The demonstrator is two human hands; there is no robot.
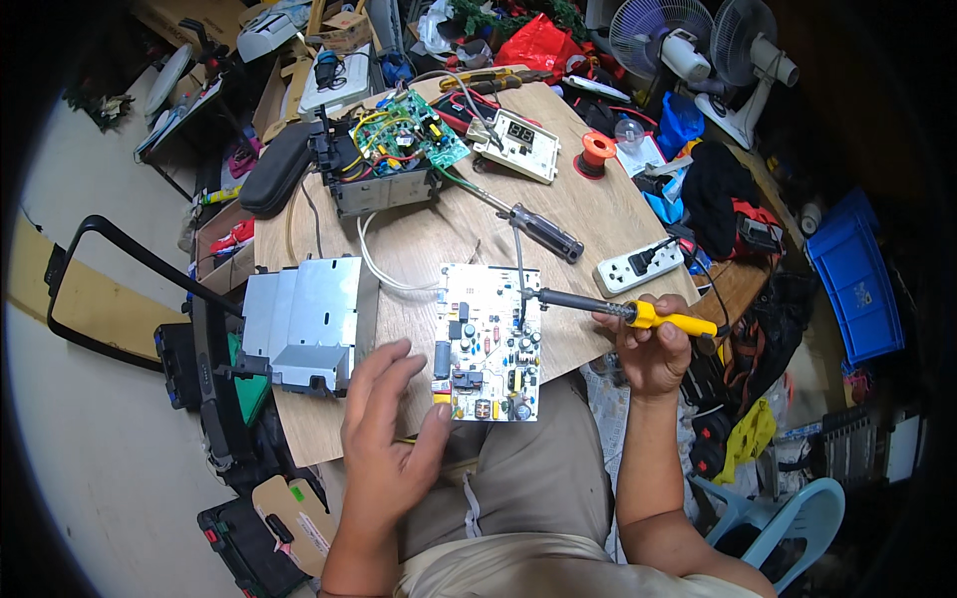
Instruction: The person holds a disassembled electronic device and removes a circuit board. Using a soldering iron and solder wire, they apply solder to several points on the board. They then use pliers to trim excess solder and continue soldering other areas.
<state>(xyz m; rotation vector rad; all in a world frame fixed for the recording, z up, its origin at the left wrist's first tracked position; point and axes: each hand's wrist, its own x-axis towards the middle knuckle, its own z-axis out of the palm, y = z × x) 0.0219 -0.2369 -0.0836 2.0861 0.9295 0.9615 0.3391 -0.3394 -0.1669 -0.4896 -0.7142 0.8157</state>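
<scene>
1. Find the circuit board at the near edge of the wooden table, component side up, lower end apparently over the lap.
2. Judge it light, thin and stiff, probably brittle, with tall parts likely to bend or snap under pressure.
3. Grip by the bare side edges, clear of components and of the white cable near the upper left.
4. Note the left hand: fingers spread apart, thumb at the board's lower left corner; contact, cannot tell.
5. Note the right hand: fingers clamped on the yellow handle of the soldering iron. Treat its metal end, above the board, as possibly hot.
</scene>
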